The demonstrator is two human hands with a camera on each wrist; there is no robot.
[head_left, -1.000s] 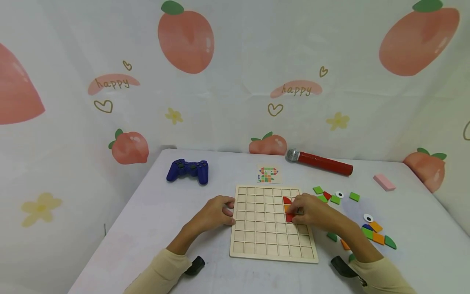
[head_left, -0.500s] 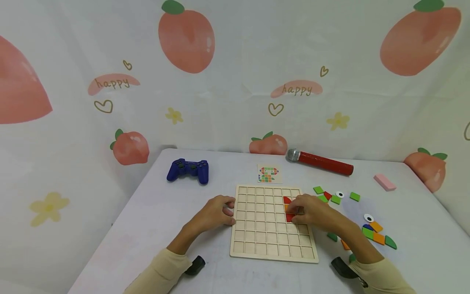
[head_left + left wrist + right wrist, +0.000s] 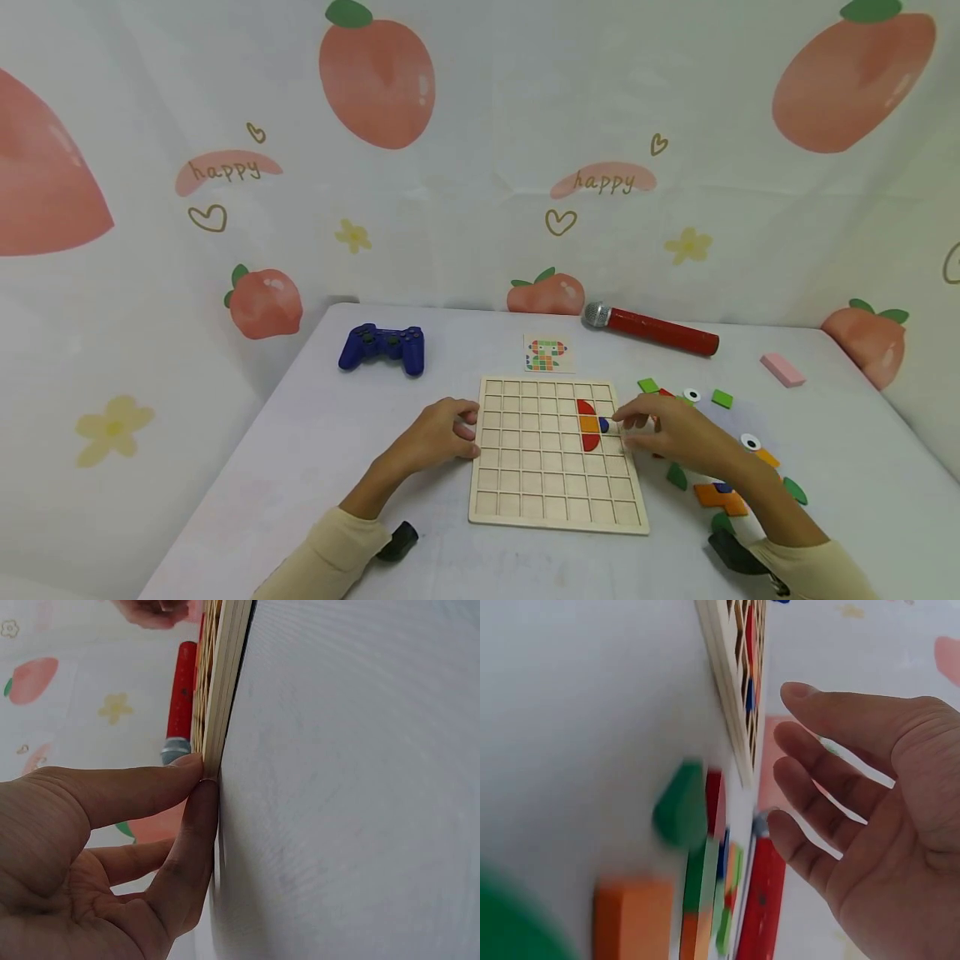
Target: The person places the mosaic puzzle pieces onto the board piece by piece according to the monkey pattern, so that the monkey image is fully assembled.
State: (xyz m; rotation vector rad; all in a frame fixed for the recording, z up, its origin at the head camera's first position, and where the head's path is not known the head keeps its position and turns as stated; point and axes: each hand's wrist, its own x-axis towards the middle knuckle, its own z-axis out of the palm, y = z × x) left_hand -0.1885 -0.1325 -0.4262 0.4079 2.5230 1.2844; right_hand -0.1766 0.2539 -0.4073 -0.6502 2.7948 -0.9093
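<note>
A pale wooden grid board [image 3: 525, 483] lies on the white table. Within its right-hand cells sit a red rounded piece [image 3: 586, 407], an orange square [image 3: 589, 424], another red rounded piece [image 3: 591, 442] and a small blue rounded piece [image 3: 603, 425]. My left hand [image 3: 441, 432] touches the board's left edge with thumb and fingertips, which stand apart along that edge. My right hand [image 3: 675, 433] hovers by the board's right edge, fingers loosely bent and spread. Nothing shows between those fingers in the right wrist view.
Loose green, orange, blue and eye-marked pieces lie around and beneath the right forearm, among them an orange piece [image 3: 720, 500]. A picture card [image 3: 549, 354], blue game controller [image 3: 382, 347], red microphone [image 3: 660, 331] and pink block [image 3: 783, 369] stand farther back.
My right hand has let go of the pieces and moved right, off the board, uncovering the orange square and the blue piece. The left hand has stayed at the board's edge.
</note>
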